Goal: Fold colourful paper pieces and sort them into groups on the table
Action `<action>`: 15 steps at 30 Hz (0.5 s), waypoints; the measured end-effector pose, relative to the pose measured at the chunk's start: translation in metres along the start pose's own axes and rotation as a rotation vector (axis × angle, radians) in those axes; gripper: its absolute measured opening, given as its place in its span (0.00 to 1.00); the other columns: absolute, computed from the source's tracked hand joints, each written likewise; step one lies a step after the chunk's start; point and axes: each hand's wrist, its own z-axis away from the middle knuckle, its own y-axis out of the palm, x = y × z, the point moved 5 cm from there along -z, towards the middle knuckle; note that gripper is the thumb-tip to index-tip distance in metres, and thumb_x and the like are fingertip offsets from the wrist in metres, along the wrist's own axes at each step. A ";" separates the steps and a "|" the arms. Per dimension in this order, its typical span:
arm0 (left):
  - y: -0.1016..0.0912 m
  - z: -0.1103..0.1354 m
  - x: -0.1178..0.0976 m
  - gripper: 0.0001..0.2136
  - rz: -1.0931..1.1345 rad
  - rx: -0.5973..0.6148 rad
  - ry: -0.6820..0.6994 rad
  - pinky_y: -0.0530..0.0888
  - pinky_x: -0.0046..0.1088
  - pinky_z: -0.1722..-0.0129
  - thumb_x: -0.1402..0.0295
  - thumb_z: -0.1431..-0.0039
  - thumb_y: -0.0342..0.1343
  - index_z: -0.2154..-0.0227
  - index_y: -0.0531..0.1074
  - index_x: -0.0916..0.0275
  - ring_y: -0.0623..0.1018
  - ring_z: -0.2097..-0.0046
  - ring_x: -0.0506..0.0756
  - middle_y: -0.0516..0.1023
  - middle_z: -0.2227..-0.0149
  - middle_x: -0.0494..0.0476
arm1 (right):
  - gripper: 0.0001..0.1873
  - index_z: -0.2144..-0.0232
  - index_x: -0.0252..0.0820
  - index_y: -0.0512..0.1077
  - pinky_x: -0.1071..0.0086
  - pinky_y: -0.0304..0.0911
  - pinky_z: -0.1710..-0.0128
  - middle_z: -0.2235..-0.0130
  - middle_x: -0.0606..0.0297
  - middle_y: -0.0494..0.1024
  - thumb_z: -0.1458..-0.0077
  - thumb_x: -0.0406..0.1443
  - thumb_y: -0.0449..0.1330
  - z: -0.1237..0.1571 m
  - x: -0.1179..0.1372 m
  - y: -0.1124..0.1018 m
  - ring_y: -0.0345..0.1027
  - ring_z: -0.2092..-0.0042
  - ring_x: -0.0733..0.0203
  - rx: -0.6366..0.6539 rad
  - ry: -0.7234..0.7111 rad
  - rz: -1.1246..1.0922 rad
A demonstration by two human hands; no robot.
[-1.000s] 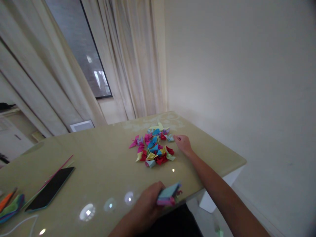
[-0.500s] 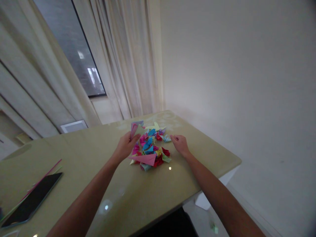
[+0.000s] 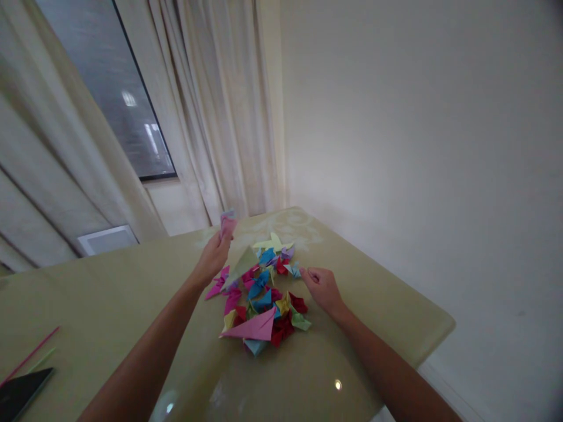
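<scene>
Left grip holds folded papers; right grip curled closed beside spiky pale origami.

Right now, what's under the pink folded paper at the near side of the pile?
A light blue folded piece pokes out at the near edge of the pink paper; dark red paper shows beside its right end. What lies directly beneath is covered.

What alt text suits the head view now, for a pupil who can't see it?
The left hand holds paper beside a pile of colourful origami on a table. The right hand, fingers curled in, is at the pile's right edge.
</scene>
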 end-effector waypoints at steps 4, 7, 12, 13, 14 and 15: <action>0.009 -0.018 0.012 0.29 0.144 -0.012 -0.039 0.75 0.31 0.68 0.39 0.51 0.61 0.67 0.75 0.65 0.75 0.71 0.53 0.75 0.72 0.54 | 0.29 0.83 0.45 0.49 0.68 0.40 0.75 0.80 0.74 0.48 0.37 0.51 0.53 0.003 0.001 0.006 0.44 0.77 0.68 0.034 0.021 -0.008; 0.016 -0.027 0.015 0.27 0.232 -0.025 -0.066 0.77 0.34 0.64 0.45 0.59 0.69 0.68 0.77 0.67 0.77 0.69 0.54 0.78 0.71 0.57 | 0.29 0.83 0.45 0.49 0.68 0.40 0.75 0.81 0.74 0.47 0.36 0.49 0.54 0.004 0.005 0.011 0.44 0.77 0.68 0.066 0.018 -0.018; 0.029 -0.045 0.013 0.25 0.093 -0.002 -0.008 0.67 0.27 0.74 0.43 0.54 0.67 0.72 0.76 0.65 0.70 0.74 0.51 0.73 0.77 0.51 | 0.29 0.83 0.45 0.48 0.68 0.39 0.75 0.81 0.74 0.48 0.35 0.48 0.53 0.005 0.008 0.016 0.45 0.78 0.68 0.078 0.017 -0.018; 0.032 -0.050 0.014 0.27 0.051 0.028 0.001 0.64 0.27 0.76 0.40 0.52 0.65 0.73 0.76 0.64 0.68 0.75 0.51 0.71 0.79 0.50 | 0.29 0.83 0.45 0.48 0.67 0.39 0.75 0.81 0.74 0.48 0.35 0.47 0.54 0.005 0.008 0.017 0.45 0.78 0.68 0.081 0.018 -0.015; 0.037 -0.054 0.016 0.28 0.024 0.058 -0.001 0.62 0.26 0.78 0.37 0.49 0.62 0.74 0.75 0.63 0.67 0.76 0.51 0.69 0.80 0.50 | 0.29 0.83 0.45 0.48 0.67 0.39 0.75 0.81 0.74 0.48 0.35 0.47 0.54 0.005 0.008 0.018 0.45 0.78 0.68 0.085 0.019 -0.014; 0.040 -0.059 0.019 0.30 0.021 0.080 -0.013 0.61 0.26 0.78 0.35 0.47 0.58 0.74 0.74 0.63 0.66 0.77 0.51 0.67 0.80 0.49 | 0.29 0.83 0.45 0.48 0.67 0.39 0.75 0.81 0.74 0.48 0.35 0.47 0.54 0.005 0.007 0.018 0.45 0.78 0.68 0.089 0.022 -0.015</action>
